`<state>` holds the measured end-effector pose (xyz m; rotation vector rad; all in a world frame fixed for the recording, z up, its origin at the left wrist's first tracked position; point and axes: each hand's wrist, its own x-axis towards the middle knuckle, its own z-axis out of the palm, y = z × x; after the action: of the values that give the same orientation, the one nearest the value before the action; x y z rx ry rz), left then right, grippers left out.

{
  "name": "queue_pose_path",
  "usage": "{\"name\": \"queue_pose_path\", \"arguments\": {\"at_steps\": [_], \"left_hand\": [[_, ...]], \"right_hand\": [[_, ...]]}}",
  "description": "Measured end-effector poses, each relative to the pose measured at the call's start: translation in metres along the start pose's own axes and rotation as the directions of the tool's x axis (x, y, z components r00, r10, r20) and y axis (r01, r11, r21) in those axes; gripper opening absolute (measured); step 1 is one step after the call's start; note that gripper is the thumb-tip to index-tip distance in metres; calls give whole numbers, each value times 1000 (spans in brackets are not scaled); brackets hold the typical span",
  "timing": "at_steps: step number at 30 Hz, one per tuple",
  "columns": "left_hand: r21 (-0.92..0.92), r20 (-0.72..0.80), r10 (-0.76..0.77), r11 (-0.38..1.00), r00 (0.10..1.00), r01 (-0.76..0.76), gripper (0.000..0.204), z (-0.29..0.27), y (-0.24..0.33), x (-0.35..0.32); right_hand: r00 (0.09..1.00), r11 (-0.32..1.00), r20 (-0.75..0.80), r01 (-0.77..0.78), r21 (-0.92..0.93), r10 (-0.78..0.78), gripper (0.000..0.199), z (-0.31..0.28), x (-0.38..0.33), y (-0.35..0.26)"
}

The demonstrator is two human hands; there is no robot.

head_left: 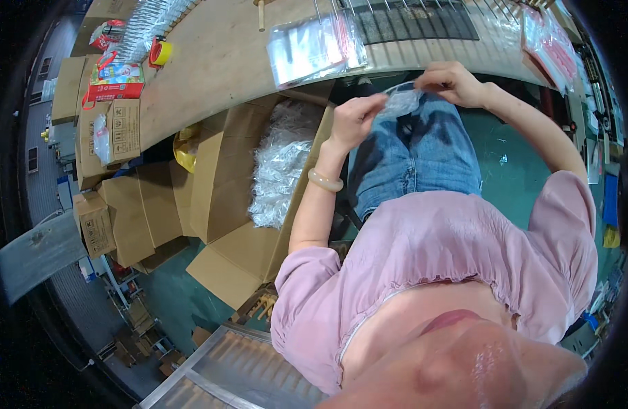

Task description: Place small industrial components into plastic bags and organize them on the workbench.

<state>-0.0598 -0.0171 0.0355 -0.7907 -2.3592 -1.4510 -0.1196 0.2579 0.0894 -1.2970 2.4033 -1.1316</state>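
Nearest the lens comes the person's own head [457, 361], with a lilac blouse [430, 232] just beyond it and jeans [416, 163] further off, knees tucked toward the table [212, 82]. Over the lap, beside the table's edge, hangs a clear bag [401, 104], held between two raised hands. On the left hand [355, 119], thumb and fingers are closed together at one end of its pale upper edge; the right hand [454, 83] pinches the other end with bent fingertips, the rest of its fingers curled. Gripped at both ends, the edge likely stays spread and the soft plastic can sag without folding over (what the bag contains, if anything, is too blurred to tell). Both elbows bend outward, which probably leaves the forearms clear of the table. At the left side an open box [218, 184] stands close to the lap, flaps spread, so its heap of plastic [280, 177] looks reachable by the left arm. Flat sleeves [307, 51] lie near the table's front edge, seemingly for the same convenience, while pink packs [549, 48] rest off to the right and a yellow tape roll [162, 53] sits further left.
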Motion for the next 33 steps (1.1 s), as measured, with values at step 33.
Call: {"name": "queue_pose_path", "arguments": {"at_steps": [33], "left_hand": [[-221,-102,-471,869,876,442,10,29,10,-62]], "right_hand": [[997,987,-23,67,-147,-72,12,114,29,-12]]}}
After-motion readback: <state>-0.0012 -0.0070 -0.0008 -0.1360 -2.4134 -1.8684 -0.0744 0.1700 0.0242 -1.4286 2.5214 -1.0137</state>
